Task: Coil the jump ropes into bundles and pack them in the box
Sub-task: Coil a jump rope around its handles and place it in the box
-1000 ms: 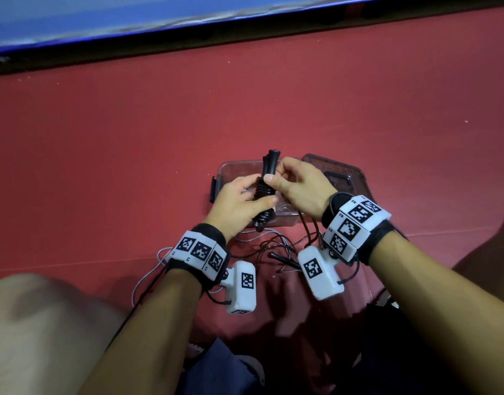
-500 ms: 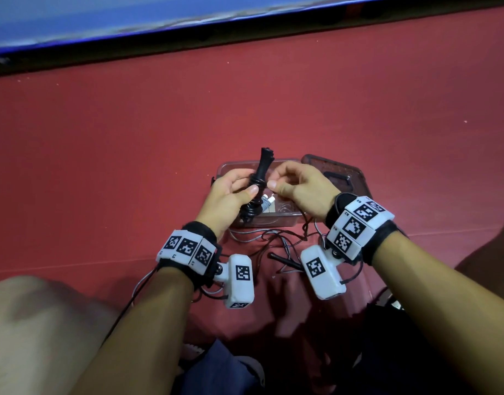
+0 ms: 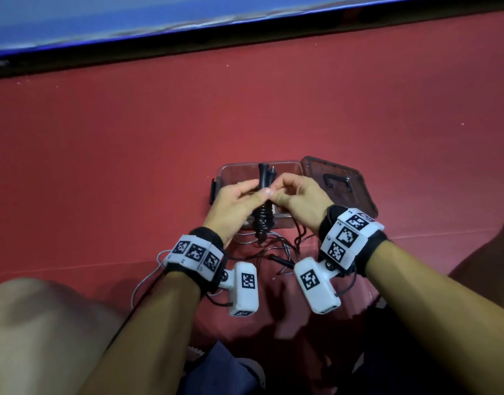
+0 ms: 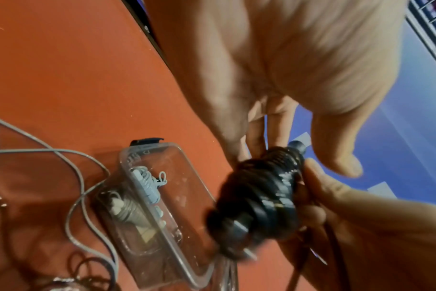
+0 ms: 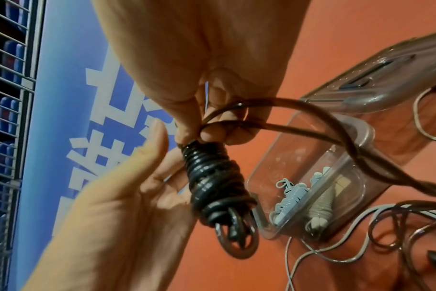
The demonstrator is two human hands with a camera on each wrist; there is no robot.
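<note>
One red floor (image 3: 159,166) below a blue wall (image 3: 74,21)

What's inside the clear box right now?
Inside the clear box lie two bundles already coiled: a pale blue-grey one and a whitish-grey one. The black bundle is held above it, outside. The box's near end is partly hidden behind that bundle.

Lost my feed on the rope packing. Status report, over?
Left hand holds black rope bundle; right hand pinches its loose cord. Clear box open, pale bundles inside. Loose cords tangled on floor before box.
</note>
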